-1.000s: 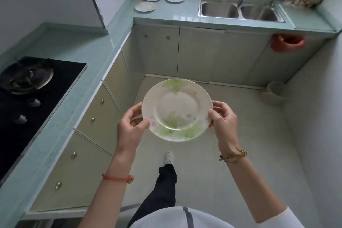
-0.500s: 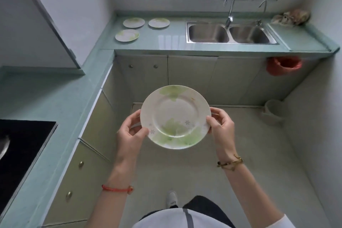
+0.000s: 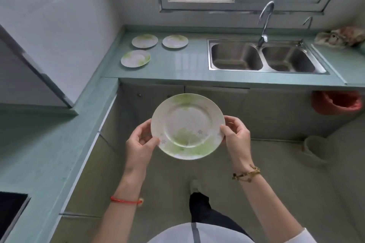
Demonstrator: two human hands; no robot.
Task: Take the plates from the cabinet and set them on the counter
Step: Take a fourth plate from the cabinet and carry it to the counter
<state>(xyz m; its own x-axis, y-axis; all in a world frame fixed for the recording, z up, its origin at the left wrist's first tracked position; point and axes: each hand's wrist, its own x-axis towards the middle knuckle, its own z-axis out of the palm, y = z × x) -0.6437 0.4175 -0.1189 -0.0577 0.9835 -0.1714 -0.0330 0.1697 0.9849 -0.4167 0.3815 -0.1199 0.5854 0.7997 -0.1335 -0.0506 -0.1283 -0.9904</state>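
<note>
- Left hand (image 3: 141,142) and right hand (image 3: 236,136) still pinch the plate (image 3: 187,126) by its rim.
- Bench (image 3: 193,63) with three plates (image 3: 144,41) has come closer, so set-down's probably next.

**Four Plates, Two Grips**

We count four plates: one held plate (image 3: 187,126) between our left grip (image 3: 140,144) and right grip (image 3: 236,136), and three counter plates (image 3: 144,41) (image 3: 175,41) (image 3: 135,58) ahead-left of the grips on the counter (image 3: 197,61). Two sink basins (image 3: 236,56) (image 3: 287,58) and two taps (image 3: 265,19) (image 3: 308,22) lie ahead-right.

A home kitchen: double sink (image 3: 262,57), faucet (image 3: 265,19), teal counter (image 3: 189,65), cabinets (image 3: 217,108).
</note>
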